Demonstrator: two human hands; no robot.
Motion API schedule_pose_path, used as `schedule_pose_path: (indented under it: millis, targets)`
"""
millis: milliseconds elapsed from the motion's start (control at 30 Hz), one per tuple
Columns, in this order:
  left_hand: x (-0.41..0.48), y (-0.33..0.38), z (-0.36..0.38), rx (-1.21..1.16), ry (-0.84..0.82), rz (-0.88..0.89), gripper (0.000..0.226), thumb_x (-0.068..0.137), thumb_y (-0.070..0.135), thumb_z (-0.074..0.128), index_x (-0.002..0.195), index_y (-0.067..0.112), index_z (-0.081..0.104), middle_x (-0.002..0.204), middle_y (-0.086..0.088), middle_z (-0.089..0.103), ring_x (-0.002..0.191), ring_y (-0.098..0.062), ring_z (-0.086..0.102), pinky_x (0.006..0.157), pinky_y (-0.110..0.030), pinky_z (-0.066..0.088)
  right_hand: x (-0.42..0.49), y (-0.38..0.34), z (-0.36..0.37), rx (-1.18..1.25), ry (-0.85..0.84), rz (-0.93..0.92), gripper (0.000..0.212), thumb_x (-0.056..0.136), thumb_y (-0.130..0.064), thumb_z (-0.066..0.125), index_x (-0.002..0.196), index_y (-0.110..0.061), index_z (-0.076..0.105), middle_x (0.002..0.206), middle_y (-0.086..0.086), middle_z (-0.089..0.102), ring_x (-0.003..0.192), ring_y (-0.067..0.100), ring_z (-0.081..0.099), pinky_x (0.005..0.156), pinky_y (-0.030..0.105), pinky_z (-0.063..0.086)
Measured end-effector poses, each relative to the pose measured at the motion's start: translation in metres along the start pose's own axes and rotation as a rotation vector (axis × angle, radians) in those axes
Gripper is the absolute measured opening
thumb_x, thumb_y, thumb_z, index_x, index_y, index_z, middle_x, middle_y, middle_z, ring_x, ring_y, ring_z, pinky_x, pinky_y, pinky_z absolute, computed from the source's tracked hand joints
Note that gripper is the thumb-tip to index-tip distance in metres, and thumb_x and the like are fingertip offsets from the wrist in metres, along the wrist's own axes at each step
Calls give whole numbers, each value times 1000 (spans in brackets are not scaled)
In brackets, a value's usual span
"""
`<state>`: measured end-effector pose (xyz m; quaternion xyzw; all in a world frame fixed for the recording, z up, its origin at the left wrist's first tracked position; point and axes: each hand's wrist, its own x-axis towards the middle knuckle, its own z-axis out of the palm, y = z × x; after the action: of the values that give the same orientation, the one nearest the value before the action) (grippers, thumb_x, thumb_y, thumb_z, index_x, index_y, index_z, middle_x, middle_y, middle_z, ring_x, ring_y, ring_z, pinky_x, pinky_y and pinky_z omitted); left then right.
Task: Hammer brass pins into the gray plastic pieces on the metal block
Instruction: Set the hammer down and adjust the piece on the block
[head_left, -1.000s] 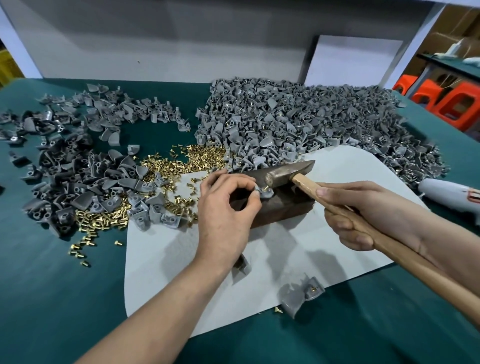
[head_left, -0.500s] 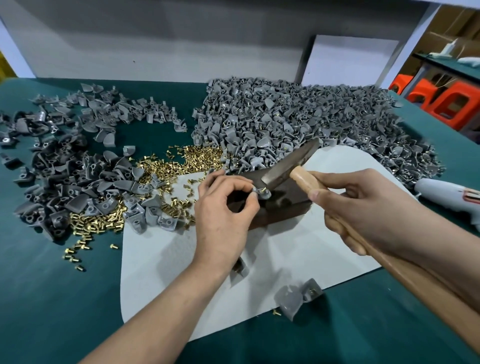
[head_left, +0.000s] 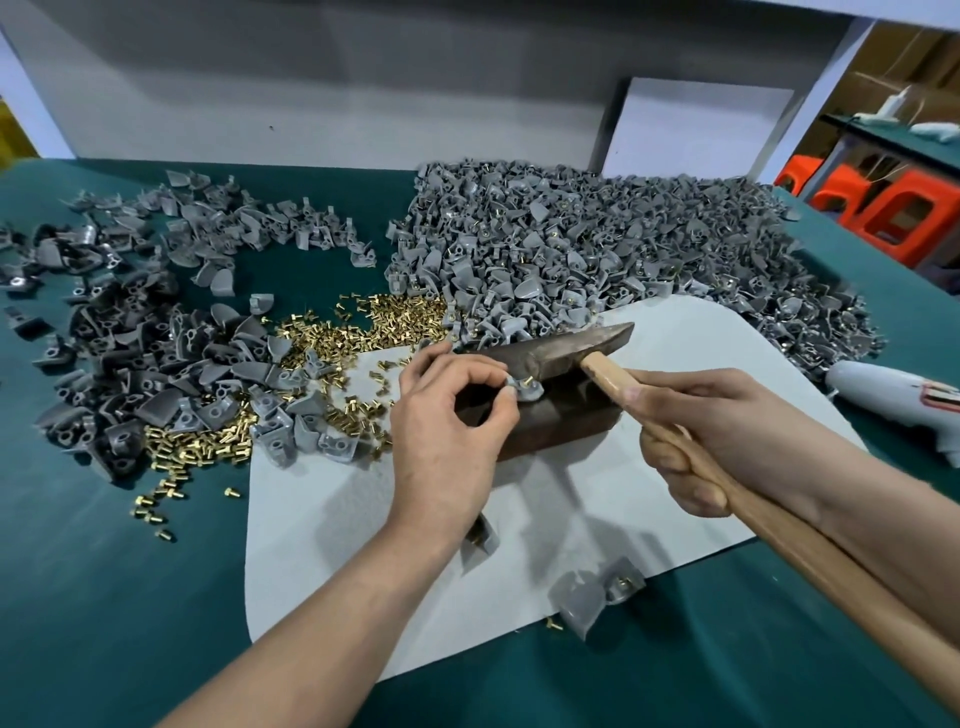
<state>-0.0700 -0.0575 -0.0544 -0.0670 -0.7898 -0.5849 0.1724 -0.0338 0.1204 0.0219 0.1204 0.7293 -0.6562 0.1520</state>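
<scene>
A dark metal block (head_left: 561, 421) sits on a pale mat (head_left: 597, 499) at the table's middle. My left hand (head_left: 447, 441) pinches a small gray plastic piece (head_left: 522, 391) on the block's top, with a brass pin (head_left: 531, 383) standing in it. My right hand (head_left: 711, 436) grips the wooden handle of a hammer (head_left: 566, 349). The hammer's head lies low over the pin, touching or nearly touching it. Loose brass pins (head_left: 332, 338) are strewn left of the block.
A big heap of gray pieces (head_left: 597, 244) fills the back right; darker gray pieces (head_left: 135, 343) spread over the left. Some gray pieces (head_left: 592, 597) lie at the mat's near edge. A white tool (head_left: 893, 400) lies at the right. Orange stools (head_left: 883, 208) stand beyond the table.
The hammer's head rose and tilted up half a second ago and has come back down onto the pin. My left hand kept its pinch on the piece.
</scene>
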Motion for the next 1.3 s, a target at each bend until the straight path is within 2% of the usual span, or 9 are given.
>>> schedule_pose_path:
  millis: [100, 167, 300, 400, 633, 833, 1033, 1200, 1300]
  targets:
    - [-1, 0, 0, 14, -4, 16, 21, 80, 11, 73, 77, 30, 62, 90, 28, 61, 120, -9, 44, 99, -5, 27, -3, 4, 2, 104, -44, 10, 17, 91, -21, 55, 93, -14, 71, 50, 7, 35, 26, 14, 28, 35, 14, 26]
    - [-3, 2, 0, 12, 7, 41, 19, 79, 12, 71, 77, 27, 60, 95, 25, 63, 119, -11, 47, 105, -29, 37, -5, 10, 5, 177, -55, -18, 15, 82, -26, 59, 77, -20, 73, 50, 6, 36, 27, 13, 28, 35, 14, 27]
    - [-6, 9, -1, 162, 71, 225, 23, 77, 13, 69, 76, 22, 49, 97, 19, 60, 102, 7, 54, 116, -41, 25, -10, 22, 6, 172, 17, -96, 18, 90, -26, 57, 98, -26, 73, 52, 7, 37, 31, 15, 30, 39, 18, 28]
    - [-5, 8, -2, 212, 39, 315, 18, 77, 10, 72, 80, 17, 56, 99, 14, 57, 96, 9, 50, 101, -52, 45, -14, 26, 13, 63, 58, -177, 22, 93, -25, 55, 108, -33, 69, 51, 7, 40, 30, 18, 34, 36, 20, 29]
    - [-6, 12, -2, 215, -4, 331, 23, 73, 5, 78, 92, 10, 66, 103, 4, 65, 97, -2, 57, 93, -7, 43, -17, 29, 22, -128, 186, -330, 31, 92, -17, 57, 107, -43, 67, 45, 1, 40, 32, 17, 32, 33, 18, 32]
    - [-9, 14, -2, 190, -24, 273, 37, 78, 5, 76, 111, 16, 66, 97, -1, 70, 86, -11, 67, 84, -21, 53, -14, 35, 24, -391, 269, -424, 40, 88, -27, 60, 124, -45, 58, 44, -14, 50, 33, 4, 44, 45, 16, 38]
    - [-11, 13, 3, 207, 37, 387, 22, 81, 10, 70, 103, 8, 72, 112, 4, 66, 101, -8, 66, 98, -42, 51, -13, 40, 29, -420, 314, -442, 46, 88, -28, 63, 130, -42, 54, 47, -27, 43, 44, -13, 44, 61, 9, 33]
    - [-7, 14, 0, 53, 9, 167, 48, 79, 10, 75, 120, 30, 60, 107, 17, 66, 94, 10, 61, 88, -5, 44, -12, 40, 30, -434, 300, -446, 46, 88, -26, 63, 132, -39, 54, 48, -27, 44, 45, -14, 44, 61, 6, 32]
    - [-4, 11, 0, 85, 15, 158, 37, 76, 12, 77, 110, 24, 69, 122, 13, 63, 112, 5, 56, 100, -11, 40, -12, 39, 32, -476, 291, -457, 47, 88, -26, 63, 132, -39, 53, 48, -32, 47, 51, -13, 49, 54, 4, 34]
